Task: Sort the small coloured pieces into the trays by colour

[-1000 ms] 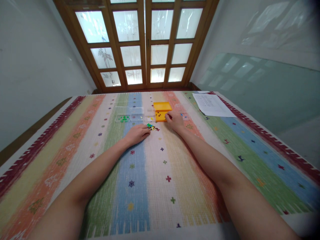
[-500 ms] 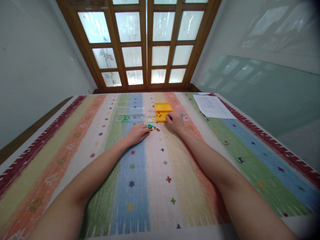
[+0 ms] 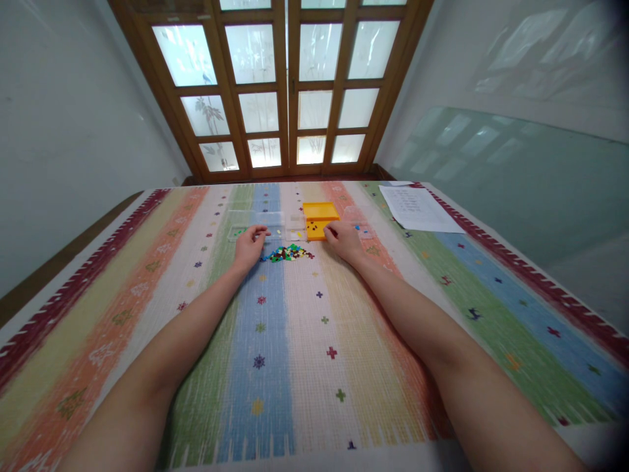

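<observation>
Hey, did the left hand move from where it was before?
Yes. The left hand went left, farther from the yellow box, and a little toward the doors, uncovering more of the colourful pile.

Clear box point(image 3: 276, 237) partly behind left fingers point(image 3: 258, 230), hold of right fingers point(image 3: 329, 229) unclear, paper point(image 3: 420, 210) illegible

Double wooden doors point(image 3: 291, 124) stand beyond the far edge of the cloth-covered table point(image 3: 307, 393), pale daylight brightening their frosted panes point(image 3: 314, 108), some showing plant shapes point(image 3: 209, 115). A whitish left wall point(image 3: 63, 131) faces a right wall point(image 3: 457, 59), where a glossy greenish panel point(image 3: 515, 190) beside the table's right edge carries window-like reflections point(image 3: 480, 139).
</observation>
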Demonstrator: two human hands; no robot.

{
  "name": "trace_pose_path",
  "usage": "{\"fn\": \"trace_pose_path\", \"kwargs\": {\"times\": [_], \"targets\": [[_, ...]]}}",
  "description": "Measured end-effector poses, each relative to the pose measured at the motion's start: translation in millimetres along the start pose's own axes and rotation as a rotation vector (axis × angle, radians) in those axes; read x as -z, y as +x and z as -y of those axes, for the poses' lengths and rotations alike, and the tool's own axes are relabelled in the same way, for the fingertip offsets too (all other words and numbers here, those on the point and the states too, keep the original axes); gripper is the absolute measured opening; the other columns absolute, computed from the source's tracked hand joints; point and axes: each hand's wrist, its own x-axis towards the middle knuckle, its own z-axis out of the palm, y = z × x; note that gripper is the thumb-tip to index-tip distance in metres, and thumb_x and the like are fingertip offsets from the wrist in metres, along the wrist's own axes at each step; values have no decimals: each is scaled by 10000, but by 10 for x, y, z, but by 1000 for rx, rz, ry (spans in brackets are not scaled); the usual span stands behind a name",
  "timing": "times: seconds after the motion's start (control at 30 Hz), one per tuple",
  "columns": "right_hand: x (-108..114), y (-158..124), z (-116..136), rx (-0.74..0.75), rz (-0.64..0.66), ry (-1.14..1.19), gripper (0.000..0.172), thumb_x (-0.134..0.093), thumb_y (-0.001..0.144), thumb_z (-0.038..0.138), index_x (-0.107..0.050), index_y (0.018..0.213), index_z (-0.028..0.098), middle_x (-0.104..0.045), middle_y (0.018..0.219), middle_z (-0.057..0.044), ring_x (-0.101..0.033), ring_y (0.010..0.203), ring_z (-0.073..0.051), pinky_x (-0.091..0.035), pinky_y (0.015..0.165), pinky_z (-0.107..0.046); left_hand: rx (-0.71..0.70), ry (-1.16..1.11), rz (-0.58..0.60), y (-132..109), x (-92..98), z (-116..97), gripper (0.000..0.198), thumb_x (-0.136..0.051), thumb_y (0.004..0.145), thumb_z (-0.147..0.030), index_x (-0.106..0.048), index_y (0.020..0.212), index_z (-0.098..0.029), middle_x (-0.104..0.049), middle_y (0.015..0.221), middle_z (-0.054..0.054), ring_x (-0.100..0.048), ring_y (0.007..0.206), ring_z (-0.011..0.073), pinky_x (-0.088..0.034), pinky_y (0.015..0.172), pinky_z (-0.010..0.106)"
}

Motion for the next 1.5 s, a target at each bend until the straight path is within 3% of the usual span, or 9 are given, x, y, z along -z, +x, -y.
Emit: {"fn": "trace_pose_path", "kwargs": {"times": [0.27, 0.53, 0.7, 0.8, 0.9, 1.1, 1.5], "targets": [[9, -1, 13, 1, 10, 1, 260, -523, 995, 316, -636, 784, 212, -699, 826, -79, -586, 769, -227, -381, 728, -346, 52, -121, 38, 23, -3, 108, 486, -564, 925, -297, -611, 1399, -200, -719, 1360, 117, -523, 500, 46, -484, 523, 231], [2, 0, 6, 12, 23, 1, 255, -520, 996, 313, -655, 804, 214, -703, 837, -77, -590, 781, -232, -390, 745, -354, -38, 73, 16, -33, -1, -8, 390, -564, 934, -284, -674, 1300, -203, -761, 1221, 69, -571, 604, 99, -512, 630, 256], [24, -9, 33, 13, 35, -3, 249, -522, 996, 301, -655, 805, 212, -701, 836, -73, -579, 770, -224, -385, 739, -343, -240, 336, 159, -193, -32, -295, 264, -565, 972, -292, -755, 1132, -204, -765, 1012, 45, -611, 722, 154, -499, 743, 299], [42, -15, 56, 16, 41, 2, 249, -519, 993, 285, -642, 790, 211, -696, 822, -68, -571, 753, -217, -372, 724, -338, -428, 494, 334, -297, -74, -444, 240, -561, 998, -301, -772, 1072, -213, -739, 1020, 62, -647, 851, 191, -494, 797, 321], [48, -15, 65, 21, 48, 7, 245, -523, 987, 277, -627, 775, 212, -692, 813, -63, -565, 742, -211, -359, 707, -335, -533, 634, 431, -364, -115, -496, 238, -561, 1013, -309, -776, 1079, -234, -715, 1032, 75, -655, 940, 223, -488, 810, 337], [33, -17, 41, 23, 48, 14, 237, -533, 983, 281, -626, 776, 213, -690, 818, -55, -555, 734, -204, -345, 690, -326, -630, 727, 485, -392, -155, -448, 224, -584, 1003, -310, -764, 1118, -244, -696, 1069, 87, -613, 1038, 254, -483, 888, 383], [15, -19, 32, 9, 60, -3, 261, -513, 995, 316, -662, 806, 214, -713, 842, -70, -583, 759, -217, -374, 705, -334, -730, 744, 548, -410, -165, -529, 286, -488, 1068, -323, -757, 1039, -230, -673, 1015, 92, -575, 991, 245, -454, 886, 378]]}}
